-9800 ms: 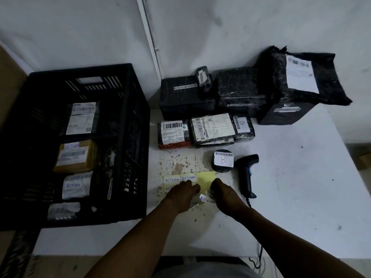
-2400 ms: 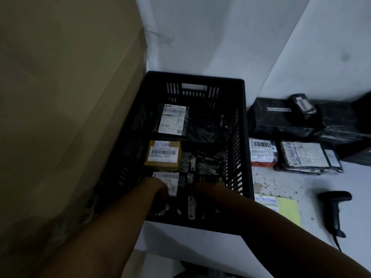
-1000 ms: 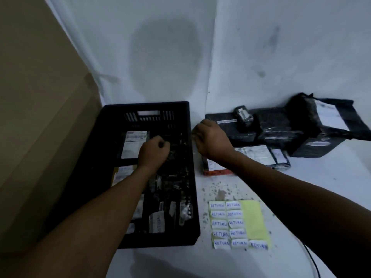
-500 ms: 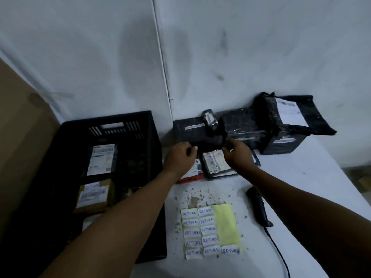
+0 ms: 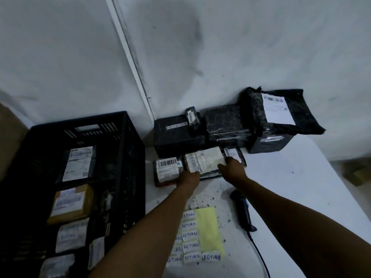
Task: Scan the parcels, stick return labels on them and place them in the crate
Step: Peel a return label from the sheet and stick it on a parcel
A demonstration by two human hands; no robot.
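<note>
Plastic-wrapped flat parcel point(image 5: 203, 162) lies on the worktop point(image 5: 291, 187); left hand point(image 5: 188, 178) and right hand point(image 5: 232, 169) clamp its near corners; likely light, floppy, slick, best held by both edges

The word "RETURN" is handwritten in blue on each small white label point(image 5: 189, 235) stuck along the yellow backing sheet point(image 5: 208, 227) on the table point(image 5: 291, 187), and fainter on the brown parcel point(image 5: 70, 203) in the crate point(image 5: 128, 157), while the barcode labels' print is too blurred to read.
</note>
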